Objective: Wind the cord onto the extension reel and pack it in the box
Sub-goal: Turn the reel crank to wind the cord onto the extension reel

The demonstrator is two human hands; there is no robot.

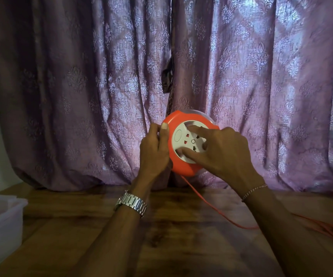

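I have the orange extension reel (183, 160) lifted above the wooden worktop (171, 236), in front of the purple patterned curtain (81, 86), with its white socket face (189, 142) turned toward me. My left hand (154, 150) grips the reel by its left rim, thumb up along the orange edge and fingers curled round the side. My right hand (225, 148) lies across the socket face, its fingers spread and pressed flat on the white disc, curled round nothing. The orange cord (207, 204) leaves the bottom of the reel, drops to the worktop and runs off to the right, where more loose cord lies near the edge of view. A translucent plastic box (0, 216) sits on the worktop at far left, well apart from the reel. There is a metal watch (131, 203) on my left wrist and a thin bracelet (254, 191) on my right.
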